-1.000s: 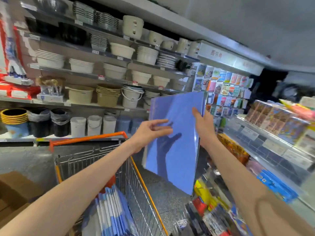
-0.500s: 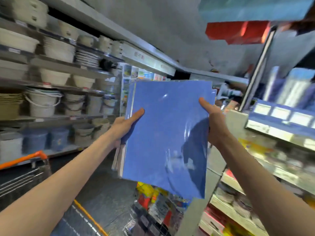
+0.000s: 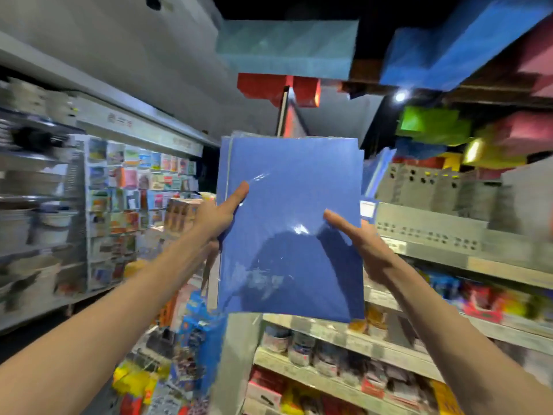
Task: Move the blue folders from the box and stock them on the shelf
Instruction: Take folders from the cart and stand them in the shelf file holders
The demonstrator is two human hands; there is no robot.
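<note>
- Over on the near side, the left hand (image 3: 217, 218) grips the stack's left edge. Its thumb lies flat across the front cover, and the other fingers are tucked behind, out of sight.
- Centre stage, the blue folders (image 3: 287, 211) are held upright in mid-air, in front of the shelving. It's a thin stack under glossy film. They look light and bendy, and probably slippery against each other, so gripping both side edges at mid-height seems the safest hold.
- The right hand (image 3: 368, 244) pinches the right edge, thumb on the front cover, remaining fingers hidden behind the stack.
- Just beyond, the shelf (image 3: 428, 235) with its grey perforated front waits; the folders are not on it yet.
</note>
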